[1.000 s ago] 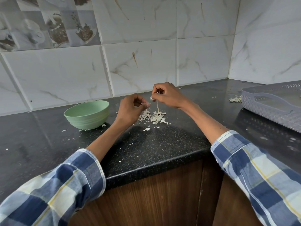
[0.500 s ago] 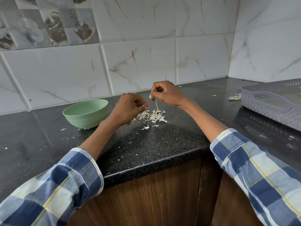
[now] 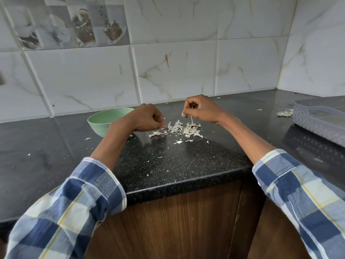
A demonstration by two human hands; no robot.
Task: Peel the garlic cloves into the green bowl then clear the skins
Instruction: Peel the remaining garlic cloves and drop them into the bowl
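One green bowl sits at nine o'clock of the left hand, whose curled fingers pinch something I cannot make out. The right hand pinches a garlic piece with a thin stalk over one main skin pile on the desk. I'd say light skins could scatter wider, joining a second heap by the single gray tray.

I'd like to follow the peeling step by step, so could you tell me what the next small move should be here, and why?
Probably let the strip of skin drop. The right hand pinches something small with that thin strip hanging above the pile of skins, while the left hand touches the pile's near edge. The green bowl sits left of both hands; whether a clove is held cannot be told.
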